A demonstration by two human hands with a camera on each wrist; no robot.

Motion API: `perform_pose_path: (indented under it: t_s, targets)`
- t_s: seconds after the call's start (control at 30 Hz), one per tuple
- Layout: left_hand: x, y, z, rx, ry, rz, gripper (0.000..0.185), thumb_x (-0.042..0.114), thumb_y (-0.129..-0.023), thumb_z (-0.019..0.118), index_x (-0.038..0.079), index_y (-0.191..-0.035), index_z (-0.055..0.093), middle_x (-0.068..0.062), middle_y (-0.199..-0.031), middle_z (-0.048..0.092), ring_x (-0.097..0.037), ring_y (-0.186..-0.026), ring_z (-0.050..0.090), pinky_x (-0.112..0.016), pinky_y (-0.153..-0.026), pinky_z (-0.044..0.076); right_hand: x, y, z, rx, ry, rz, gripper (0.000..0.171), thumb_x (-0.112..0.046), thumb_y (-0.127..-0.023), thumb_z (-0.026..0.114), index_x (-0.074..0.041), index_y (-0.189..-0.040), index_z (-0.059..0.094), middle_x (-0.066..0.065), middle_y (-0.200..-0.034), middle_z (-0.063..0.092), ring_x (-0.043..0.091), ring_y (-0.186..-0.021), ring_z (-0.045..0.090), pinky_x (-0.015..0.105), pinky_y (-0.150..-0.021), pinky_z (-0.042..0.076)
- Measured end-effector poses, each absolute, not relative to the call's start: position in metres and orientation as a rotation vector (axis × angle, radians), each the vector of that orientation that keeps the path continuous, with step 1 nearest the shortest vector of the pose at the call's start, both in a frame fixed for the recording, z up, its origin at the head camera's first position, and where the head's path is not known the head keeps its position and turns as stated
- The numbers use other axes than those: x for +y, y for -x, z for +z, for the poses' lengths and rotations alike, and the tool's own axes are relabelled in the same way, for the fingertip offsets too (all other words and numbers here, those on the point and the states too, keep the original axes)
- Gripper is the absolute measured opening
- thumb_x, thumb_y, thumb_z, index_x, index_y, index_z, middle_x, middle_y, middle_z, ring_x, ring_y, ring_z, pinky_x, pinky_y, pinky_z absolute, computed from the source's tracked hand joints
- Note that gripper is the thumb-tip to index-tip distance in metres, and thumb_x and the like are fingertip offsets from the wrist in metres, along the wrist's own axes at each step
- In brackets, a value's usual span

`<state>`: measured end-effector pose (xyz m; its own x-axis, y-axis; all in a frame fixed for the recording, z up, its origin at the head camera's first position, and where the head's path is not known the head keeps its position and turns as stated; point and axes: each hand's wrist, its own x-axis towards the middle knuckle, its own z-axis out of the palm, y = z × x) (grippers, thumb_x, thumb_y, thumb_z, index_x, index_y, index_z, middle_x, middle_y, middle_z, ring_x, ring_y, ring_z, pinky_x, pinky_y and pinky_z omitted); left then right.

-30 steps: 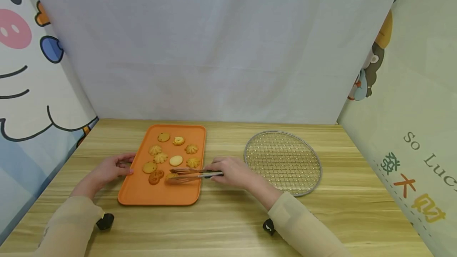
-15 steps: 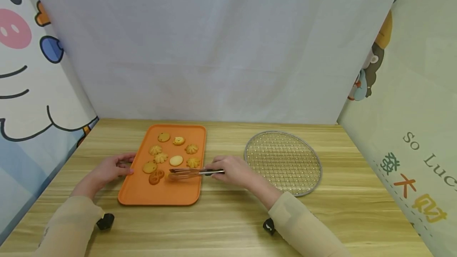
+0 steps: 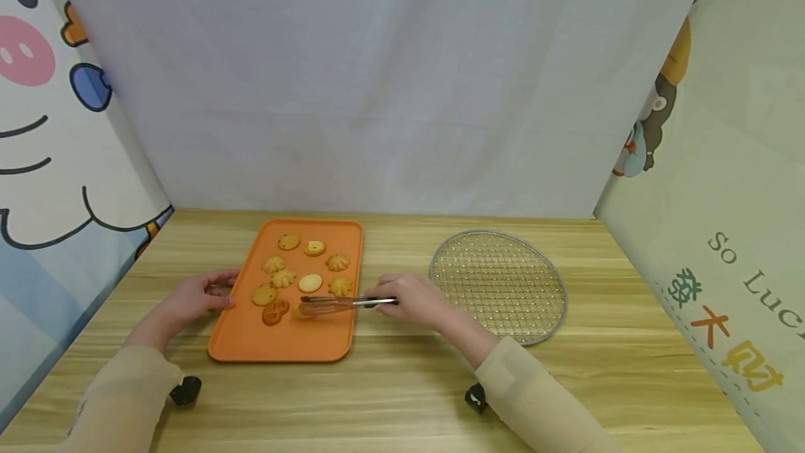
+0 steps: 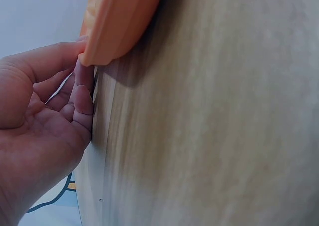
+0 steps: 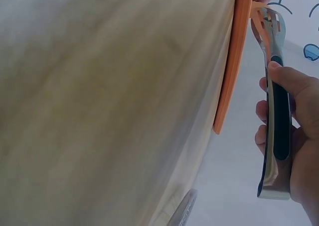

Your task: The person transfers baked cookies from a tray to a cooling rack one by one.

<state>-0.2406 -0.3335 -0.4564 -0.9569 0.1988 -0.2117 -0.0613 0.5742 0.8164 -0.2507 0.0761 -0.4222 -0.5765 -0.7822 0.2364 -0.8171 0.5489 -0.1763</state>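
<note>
An orange tray [image 3: 270, 342] lies at the left of the table with several cookies on it, among them a pretzel-shaped cookie [image 3: 274, 312] and a pale oval cookie [image 3: 310, 283]. My left hand [image 3: 191, 298] pinches the tray's left rim; in the left wrist view the thumb is on top and fingers are below. My right hand [image 3: 415, 299] grips metal tongs [image 5: 279, 111] with dark handle grips. Their slotted ends reach over the tray's near right part, close together, around a cookie they mostly hide. Whether that cookie touches the tray, I cannot tell.
A round wire rack [image 3: 499, 285] with a grey rim lies to the right, beyond my right forearm. Wood-grain table [image 3: 402, 390] lies between tray and rack. A pale curtain [image 3: 390, 89] hangs behind, with printed panels on both sides.
The tong ends have closed together around the cookie, and the tongs have shifted slightly right. My left hand and the tray have stayed in place.
</note>
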Motion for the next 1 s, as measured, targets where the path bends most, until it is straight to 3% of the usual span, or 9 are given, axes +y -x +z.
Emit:
perform_pose_path:
  t_s: [0.33, 0.6, 1.0]
  targets:
    - [-0.332, 0.24, -0.456, 2.535, -0.102, 1.326, 0.068, 0.016, -0.089, 0.065, -0.007, -0.143, 0.031, -0.03, -0.136, 0.041, -0.025, -0.102, 0.055, -0.028, -0.075, 0.047, 0.086, 0.251, -0.41, -2.646, -1.323, 0.468, 0.026, -0.023, -0.086, 0.069, -0.022, -0.111, 0.071, -0.007, -0.098, 0.069, 0.005, -0.072, 0.057, 0.02, -0.061, 0.045]
    - [-0.334, 0.242, -0.458, 2.538, -0.096, 1.325, 0.068, 0.016, -0.089, 0.065, -0.006, -0.143, 0.032, -0.029, -0.136, 0.042, -0.016, -0.096, 0.055, -0.027, -0.074, 0.048, 0.101, 0.254, -0.397, -2.634, -1.29, 0.57, 0.027, -0.021, -0.086, 0.069, -0.02, -0.113, 0.071, -0.005, -0.099, 0.068, 0.004, -0.069, 0.052, 0.02, -0.058, 0.042]
    - [-0.333, 0.241, -0.458, 2.525, -0.102, 1.348, 0.068, 0.015, -0.089, 0.065, -0.006, -0.144, 0.031, -0.03, -0.136, 0.041, -0.016, -0.097, 0.055, -0.026, -0.074, 0.049, 0.122, 0.251, -0.369, -2.617, -1.242, 0.581, 0.029, -0.021, -0.088, 0.067, -0.016, -0.117, 0.069, -0.003, -0.1, 0.069, 0.003, -0.061, 0.048, 0.019, -0.055, 0.038]
